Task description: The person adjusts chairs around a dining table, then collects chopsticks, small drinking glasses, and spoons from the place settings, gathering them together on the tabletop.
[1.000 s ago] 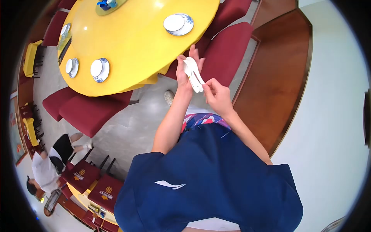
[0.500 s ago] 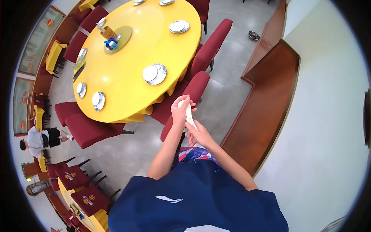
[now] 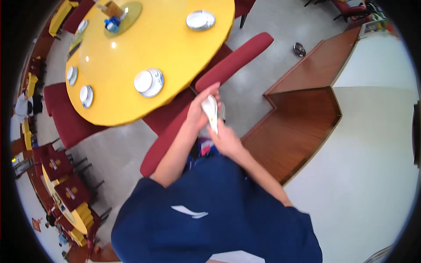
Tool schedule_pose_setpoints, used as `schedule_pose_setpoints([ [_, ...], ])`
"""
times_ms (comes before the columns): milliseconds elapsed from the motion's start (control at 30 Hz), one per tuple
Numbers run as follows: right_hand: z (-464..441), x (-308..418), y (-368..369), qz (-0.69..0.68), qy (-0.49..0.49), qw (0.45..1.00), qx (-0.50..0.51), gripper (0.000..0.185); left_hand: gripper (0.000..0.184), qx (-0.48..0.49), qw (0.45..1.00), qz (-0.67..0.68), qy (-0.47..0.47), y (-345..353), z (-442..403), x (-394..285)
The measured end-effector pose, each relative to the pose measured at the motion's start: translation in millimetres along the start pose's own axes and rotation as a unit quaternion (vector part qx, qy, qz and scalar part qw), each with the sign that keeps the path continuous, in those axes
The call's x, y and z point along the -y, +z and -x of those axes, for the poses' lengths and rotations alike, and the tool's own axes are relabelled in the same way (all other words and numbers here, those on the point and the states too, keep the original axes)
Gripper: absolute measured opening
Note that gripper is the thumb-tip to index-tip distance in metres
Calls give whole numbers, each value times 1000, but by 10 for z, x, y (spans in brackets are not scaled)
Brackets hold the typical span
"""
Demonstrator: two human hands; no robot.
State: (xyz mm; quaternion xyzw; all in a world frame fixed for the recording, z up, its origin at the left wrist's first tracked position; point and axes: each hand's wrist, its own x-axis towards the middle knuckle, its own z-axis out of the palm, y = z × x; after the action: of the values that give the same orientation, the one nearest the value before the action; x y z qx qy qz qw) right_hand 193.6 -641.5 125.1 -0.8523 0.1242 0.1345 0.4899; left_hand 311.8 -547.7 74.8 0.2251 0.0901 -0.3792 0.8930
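A white soup spoon (image 3: 210, 109) with a small yellow mark lies between my hands in front of my body; whether it is one or a stack I cannot tell. My left hand (image 3: 202, 107) cups around its bowl end, some fingers stretched upward and others curled behind it. Closed at the lower end, my right hand (image 3: 226, 139) grips the handle. Just beyond my hands is the red chair (image 3: 237, 61). The round table (image 3: 116, 98) with a yellow cloth stands ahead to the left, and its nearest bowl and saucer (image 3: 149, 83) sit close to the edge.
More white bowls on saucers (image 3: 201, 20) are set around the table. A turntable carries a box (image 3: 112, 9) and a blue item. Another red chair (image 3: 72, 114) stands at left. On the right run a brown wood panel (image 3: 298, 127) and a white wall (image 3: 364, 175).
My view has turned, and the table has shifted left and up in it. My left hand has opened somewhat around the spoon's bowl, showing more of it. The right hand stays on the handle.
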Motion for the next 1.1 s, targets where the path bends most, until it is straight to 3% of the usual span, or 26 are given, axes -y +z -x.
schedule_pose_setpoints([
  [100, -390, 96, -669, 155, 43, 987, 18, 30, 43, -36, 999, 1, 1, 395, -497, 3],
  [200, -758, 77, -1069, 217, -16, 976, 5, 27, 33, -133, 988, -44, 68, 693, -949, 52],
  [300, -1121, 85, -1422, 249, -71, 966, 15, 27, 29, -157, 984, -5, 90, 909, -1294, -48],
  [467, -1781, -7, -1950, 144, -128, 974, 115, 33, 39, -110, 977, 105, 153, 988, -1809, -107],
  [533, -1977, -42, -2148, 102, -148, 968, 173, 33, 52, -33, 974, 110, 198, 1140, -1951, -129],
  [667, -2419, -57, -2517, -10, -160, 944, 290, 34, 73, -17, 963, 114, 245, 1278, -2219, -126],
  [767, -2627, -143, -2645, -26, -144, 921, 360, 34, 72, 8, 950, 138, 281, 1168, -2345, -94],
  [833, -2790, -161, -2678, -12, -163, 910, 380, 32, 75, -32, 942, 137, 303, 1250, -2406, -101],
  [867, -2820, 166, -2876, 6, -18, 887, 461, 31, 75, -48, 938, 138, 313, 1243, -2449, -111],
  [1000, -3119, 107, -2756, -4, 15, 875, 485, 31, 67, -50, 927, 134, 346, 1192, -2593, -200],
  [1067, -3282, 6, -2588, 11, -122, 897, 425, 31, 60, -37, 929, 144, 340, 1070, -2644, -335],
  [1100, -3332, 13, -2570, 21, -119, 898, 424, 31, 54, -17, 925, 151, 348, 1012, -2702, -404],
])
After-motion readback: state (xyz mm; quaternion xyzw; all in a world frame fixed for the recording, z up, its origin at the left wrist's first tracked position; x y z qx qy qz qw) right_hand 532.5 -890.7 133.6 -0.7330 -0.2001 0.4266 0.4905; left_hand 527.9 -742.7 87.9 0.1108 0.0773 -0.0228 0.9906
